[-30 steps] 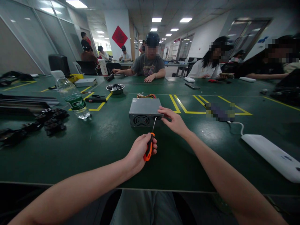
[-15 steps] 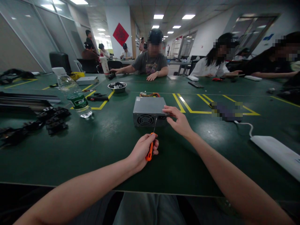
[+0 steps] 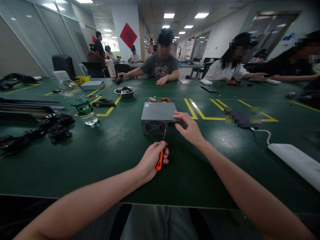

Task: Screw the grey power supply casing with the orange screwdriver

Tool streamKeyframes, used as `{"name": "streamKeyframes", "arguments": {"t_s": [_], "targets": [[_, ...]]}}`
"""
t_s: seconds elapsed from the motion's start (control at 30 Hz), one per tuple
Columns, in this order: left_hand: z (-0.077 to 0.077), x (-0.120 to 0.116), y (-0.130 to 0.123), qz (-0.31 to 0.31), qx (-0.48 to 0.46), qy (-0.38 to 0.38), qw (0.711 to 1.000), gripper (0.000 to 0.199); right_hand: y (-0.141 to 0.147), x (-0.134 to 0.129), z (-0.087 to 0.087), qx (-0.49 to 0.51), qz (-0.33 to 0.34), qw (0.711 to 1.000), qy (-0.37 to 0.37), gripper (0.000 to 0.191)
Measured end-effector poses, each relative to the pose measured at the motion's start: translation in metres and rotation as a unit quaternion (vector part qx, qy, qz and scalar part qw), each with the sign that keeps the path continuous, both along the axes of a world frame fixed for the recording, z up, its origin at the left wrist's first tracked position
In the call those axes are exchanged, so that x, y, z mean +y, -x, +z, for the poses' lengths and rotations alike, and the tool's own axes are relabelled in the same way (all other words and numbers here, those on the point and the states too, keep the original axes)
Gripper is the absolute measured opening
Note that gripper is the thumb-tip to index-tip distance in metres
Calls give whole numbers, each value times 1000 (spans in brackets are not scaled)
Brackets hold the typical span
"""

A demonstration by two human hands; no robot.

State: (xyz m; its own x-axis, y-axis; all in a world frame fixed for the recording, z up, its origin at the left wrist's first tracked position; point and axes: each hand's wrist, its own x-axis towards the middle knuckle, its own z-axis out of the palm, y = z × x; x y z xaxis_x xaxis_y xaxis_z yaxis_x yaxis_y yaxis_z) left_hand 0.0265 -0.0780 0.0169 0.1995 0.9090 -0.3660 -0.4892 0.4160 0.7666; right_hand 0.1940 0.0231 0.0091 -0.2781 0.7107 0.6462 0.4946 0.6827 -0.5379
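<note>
A grey computer power supply [image 3: 159,110] sits on the green table, its fan grille and socket towards me and a bundle of coloured wires behind it. My left hand [image 3: 153,158] is closed around a screwdriver [image 3: 160,160] with an orange and black handle. Its thin shaft points up and away, and the tip meets the front face just right of the fan grille; a screw there is too small to make out. At the front right corner of the power supply, my right hand [image 3: 188,129] grips the casing with thumb and fingers, partly covering the socket.
To the left stand a water bottle [image 3: 81,103], black cable bundles [image 3: 58,128] and a metal bowl [image 3: 125,92] of small dark parts. A white power strip [image 3: 292,161] with a cable lies right. Across the table sits a person [image 3: 162,63]; others work at the right.
Both hands keep nearly the same place, with the screwdriver still against the power supply. My right thumb has shifted slightly left. A co-worker at the right has moved an arm.
</note>
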Motion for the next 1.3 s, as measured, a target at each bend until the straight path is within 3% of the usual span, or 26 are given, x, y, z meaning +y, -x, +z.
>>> {"name": "streamKeyframes", "arguments": {"t_s": [0.2,0.43,0.7,0.87,1.0,1.17,1.3], "targets": [[0,0,-1,-19,-6,35,999,18,9,-3,0,-25,-45,998,-25,27],[4,0,1,27,10,44,999,21,17,-4,-3,-41,-94,994,-39,26],[1,3,2,-12,-52,41,998,25,22,-4,-5,-51,-125,990,-38,25],[1,2,-2,17,-37,24,999,18,22,-6,-3,-51,-125,990,-33,24],[3,0,-4,4,-10,36,999,18,22,-6,-2,-54,-125,990,-39,22],[3,-1,-4,-18,-64,50,997,25,22,-7,-2,-60,-130,989,-24,23],[4,-1,-4,-3,-83,36,996,16,22,-6,-1,-60,-132,989,-30,22]]}}
